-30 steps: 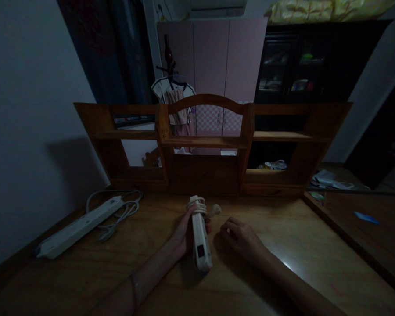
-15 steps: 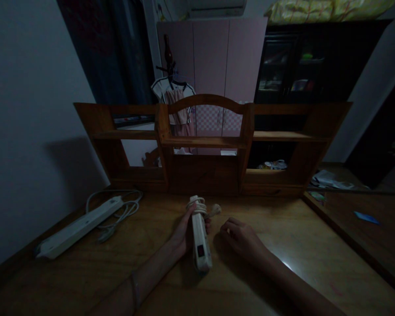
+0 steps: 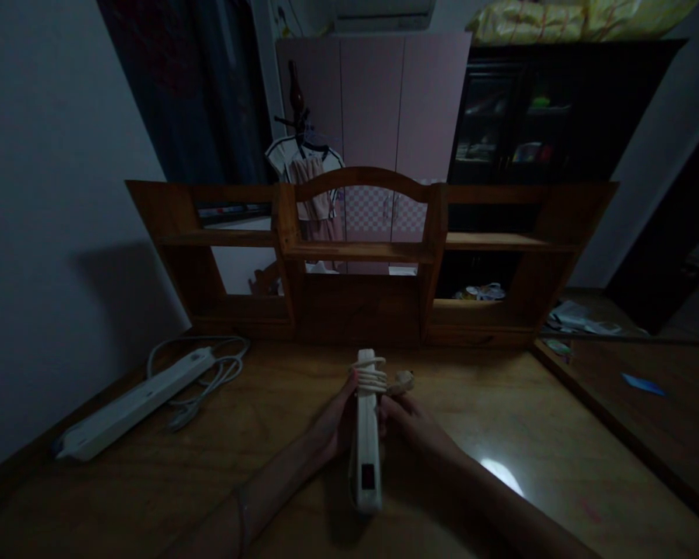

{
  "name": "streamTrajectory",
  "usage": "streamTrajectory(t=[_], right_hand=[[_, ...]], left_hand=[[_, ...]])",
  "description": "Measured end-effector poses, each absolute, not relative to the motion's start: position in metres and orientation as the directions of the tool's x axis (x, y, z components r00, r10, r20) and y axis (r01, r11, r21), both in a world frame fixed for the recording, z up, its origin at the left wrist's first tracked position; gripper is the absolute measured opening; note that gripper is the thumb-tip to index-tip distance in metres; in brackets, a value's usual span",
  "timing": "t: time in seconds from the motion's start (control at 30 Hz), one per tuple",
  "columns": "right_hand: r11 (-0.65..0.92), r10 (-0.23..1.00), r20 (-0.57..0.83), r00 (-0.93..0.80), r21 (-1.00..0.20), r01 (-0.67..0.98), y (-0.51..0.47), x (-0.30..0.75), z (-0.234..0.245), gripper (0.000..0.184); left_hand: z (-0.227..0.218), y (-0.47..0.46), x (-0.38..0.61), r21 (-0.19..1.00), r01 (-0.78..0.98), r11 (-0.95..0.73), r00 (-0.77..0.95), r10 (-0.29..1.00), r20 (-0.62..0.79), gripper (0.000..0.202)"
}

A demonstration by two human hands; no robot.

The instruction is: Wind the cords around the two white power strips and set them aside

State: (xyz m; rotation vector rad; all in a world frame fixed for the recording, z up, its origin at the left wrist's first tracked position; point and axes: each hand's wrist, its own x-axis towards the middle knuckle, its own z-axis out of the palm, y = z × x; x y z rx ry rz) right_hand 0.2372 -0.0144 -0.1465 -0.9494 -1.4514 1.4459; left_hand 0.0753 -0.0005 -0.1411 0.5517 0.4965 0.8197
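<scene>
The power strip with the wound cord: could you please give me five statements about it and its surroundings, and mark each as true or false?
1. The left hand holds the wound power strip. True.
2. The right hand lies far from this strip. False: its fingers are close by the strip's right side, near the plug.
3. A second power strip lies on the desk, to the left. True.
4. The second strip's cord is wound tightly around it. False: the loose cord lies in loops beside it.
5. A wooden shelf unit stands beyond both hands. True.
</scene>
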Motion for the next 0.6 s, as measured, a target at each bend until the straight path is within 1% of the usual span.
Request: streamTrajectory(t=[0.07,0.17,0.27,0.37,0.43,0.5,0.6], right_hand=[[-0.020,0.938,0.035,-0.344,-0.988,-0.153,-0.012,0.236,-0.151,0.048],[-0.033,0.943,0.028,-0.331,-0.984,-0.177,-0.015,0.235,-0.146,0.052],[-0.043,0.942,0.033,-0.335,-0.975,-0.218,-0.023,0.235,-0.139,0.057],[-0.040,0.935,0.056,-0.350,-0.965,-0.260,-0.025,0.235,-0.139,0.060],[-0.009,0.930,0.087,-0.356,-0.966,-0.258,-0.023,0.236,-0.144,0.061],[0.015,0.928,0.108,-0.356,-0.967,-0.254,-0.021,0.236,-0.149,0.062],[0.021,0.935,0.104,-0.338,-0.971,-0.240,-0.019,0.237,-0.155,0.061]], left_hand=[[-0.139,-0.003,0.076,0.619,-0.562,0.549,0.595,0.788,-0.158,0.051],[-0.137,-0.006,0.073,0.613,-0.606,0.507,0.585,0.806,-0.089,0.044],[-0.139,-0.007,0.070,0.660,-0.588,0.467,0.588,0.807,-0.047,0.037],[-0.143,-0.007,0.068,0.726,-0.560,0.398,0.580,0.815,0.001,0.041],[-0.143,-0.008,0.067,0.757,-0.529,0.382,0.575,0.818,-0.011,0.042],[-0.143,-0.008,0.068,0.779,-0.487,0.396,0.557,0.828,-0.073,0.041],[-0.143,-0.006,0.069,0.800,-0.459,0.387,0.478,0.866,-0.144,0.045]])
